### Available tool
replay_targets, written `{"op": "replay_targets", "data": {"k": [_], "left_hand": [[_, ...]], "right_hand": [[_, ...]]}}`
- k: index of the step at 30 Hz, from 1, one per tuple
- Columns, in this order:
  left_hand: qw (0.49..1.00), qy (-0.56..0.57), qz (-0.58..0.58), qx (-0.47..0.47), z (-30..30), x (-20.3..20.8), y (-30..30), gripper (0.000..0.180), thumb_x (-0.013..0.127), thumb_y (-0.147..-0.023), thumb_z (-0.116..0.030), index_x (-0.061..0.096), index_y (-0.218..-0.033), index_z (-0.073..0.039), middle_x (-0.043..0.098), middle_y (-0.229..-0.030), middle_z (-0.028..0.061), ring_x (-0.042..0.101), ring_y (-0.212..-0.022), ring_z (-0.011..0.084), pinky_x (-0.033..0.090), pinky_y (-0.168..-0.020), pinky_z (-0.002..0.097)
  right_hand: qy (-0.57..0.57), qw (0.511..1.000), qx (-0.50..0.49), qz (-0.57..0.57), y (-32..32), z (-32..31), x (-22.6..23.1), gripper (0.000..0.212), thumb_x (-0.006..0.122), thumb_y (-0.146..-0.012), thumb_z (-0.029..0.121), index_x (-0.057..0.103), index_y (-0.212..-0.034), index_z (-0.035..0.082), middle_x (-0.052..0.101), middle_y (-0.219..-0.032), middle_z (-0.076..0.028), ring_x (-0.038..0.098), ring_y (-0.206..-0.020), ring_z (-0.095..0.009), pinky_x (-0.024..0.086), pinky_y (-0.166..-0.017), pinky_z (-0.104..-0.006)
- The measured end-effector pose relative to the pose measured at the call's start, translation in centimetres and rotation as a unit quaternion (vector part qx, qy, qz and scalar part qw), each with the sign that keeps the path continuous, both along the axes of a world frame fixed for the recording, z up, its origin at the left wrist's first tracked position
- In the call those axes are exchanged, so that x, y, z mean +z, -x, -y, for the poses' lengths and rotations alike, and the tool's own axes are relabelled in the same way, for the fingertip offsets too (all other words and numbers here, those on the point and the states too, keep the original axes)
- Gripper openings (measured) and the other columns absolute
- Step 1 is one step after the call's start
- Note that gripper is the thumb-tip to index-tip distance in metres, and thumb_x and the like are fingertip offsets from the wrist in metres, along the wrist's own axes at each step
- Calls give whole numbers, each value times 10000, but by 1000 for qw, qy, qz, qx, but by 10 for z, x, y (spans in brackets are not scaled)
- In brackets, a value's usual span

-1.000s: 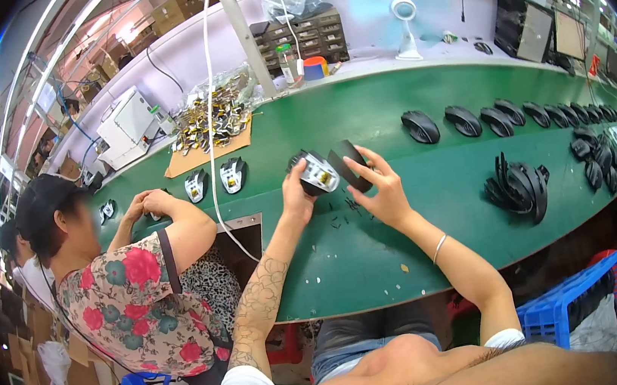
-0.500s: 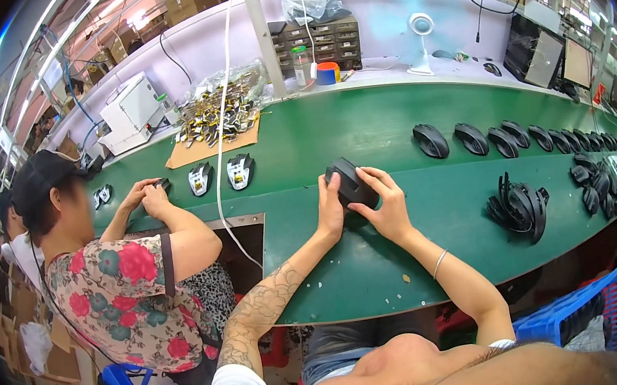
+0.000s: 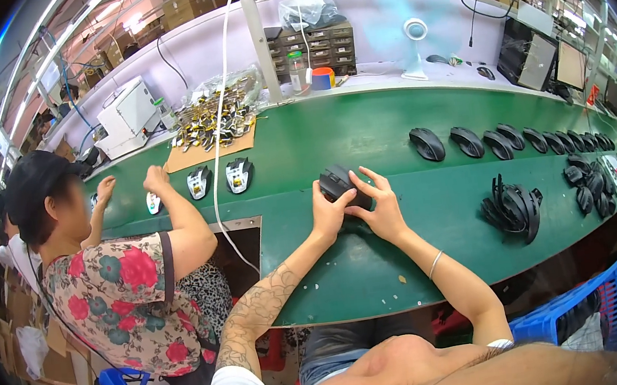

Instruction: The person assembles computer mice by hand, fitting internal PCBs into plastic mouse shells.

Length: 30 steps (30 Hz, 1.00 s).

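Between my two hands, just above the green bench [image 3: 319, 282], is a black computer mouse [image 3: 336, 182]. My left hand [image 3: 328, 209] grips its left side, with the thumb across the near end. My right hand [image 3: 380, 203] holds the right side, thumb at the near end and some fingers raised off the shell. Right of my hands lies a heap of curved black plastic parts [image 3: 512, 209]. Beyond it a row of black mice [image 3: 427, 145] runs off to the right, and a pile of dark shells [image 3: 589, 183] sits near the far right.
A co-worker in a flowered shirt [image 3: 128, 281] sits at my left, hands over the bench near half-assembled mice [image 3: 239, 175]. A white cable [image 3: 221, 149] hangs down beside an opening in the bench. Behind are circuit parts on cardboard [image 3: 190, 155], drawers [image 3: 330, 49] and a small fan [image 3: 414, 51].
The mouse in my hands has been turned, so its ribbed upper side now shows. My left thumb has moved across it. The co-worker's hands have come apart and lifted.
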State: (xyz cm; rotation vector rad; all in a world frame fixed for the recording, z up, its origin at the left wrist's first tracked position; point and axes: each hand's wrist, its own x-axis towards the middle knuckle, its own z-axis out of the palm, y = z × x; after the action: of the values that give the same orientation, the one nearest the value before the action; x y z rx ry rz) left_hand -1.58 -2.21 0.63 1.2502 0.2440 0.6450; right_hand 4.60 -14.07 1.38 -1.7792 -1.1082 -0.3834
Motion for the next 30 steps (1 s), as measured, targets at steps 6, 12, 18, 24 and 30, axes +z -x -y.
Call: {"op": "replay_targets", "data": {"k": [6,12,18,24,30], "left_hand": [[995,69,66,24,-9,-3,-10,419,702,-717,-27,446,-1049,-33,574,-948,70,578,-856,157,483,-776,299],[988,145,49,-16,-8,4,-3,393,654,-752,-17,448,-1085,-48,552,-1013,68,580,-914,187,491,-824,334],[986,155,54,-38,-4,3,-1,403,644,-761,-18,440,-1107,-45,552,-1023,71,578,-937,193,492,-826,350],[985,171,27,-27,-9,0,-1,323,626,-811,-235,500,-1063,-75,585,-999,46,592,-883,169,495,-780,318],[956,292,-35,-12,-29,-6,-4,343,537,-833,-474,576,-962,-158,635,-876,-40,597,-778,98,448,-652,241]], "right_hand": [[-131,886,160,-415,-16,-10,-27,485,579,-884,238,440,-1286,5,568,-1143,-120,561,-1026,-222,459,-865,-315],[-67,814,218,-534,-22,4,-20,374,492,-933,284,536,-1130,-31,615,-1027,-99,618,-880,-171,502,-777,-287],[-70,820,199,-532,-24,8,-21,349,520,-919,289,588,-1059,-24,648,-924,-99,650,-801,-184,522,-702,-282],[-58,832,195,-516,-27,10,-20,350,543,-905,299,608,-1028,-23,654,-887,-97,655,-754,-173,524,-658,-266],[-64,837,213,-501,-31,10,-20,348,567,-892,295,614,-1026,-23,654,-866,-94,652,-711,-163,525,-638,-266]]}}
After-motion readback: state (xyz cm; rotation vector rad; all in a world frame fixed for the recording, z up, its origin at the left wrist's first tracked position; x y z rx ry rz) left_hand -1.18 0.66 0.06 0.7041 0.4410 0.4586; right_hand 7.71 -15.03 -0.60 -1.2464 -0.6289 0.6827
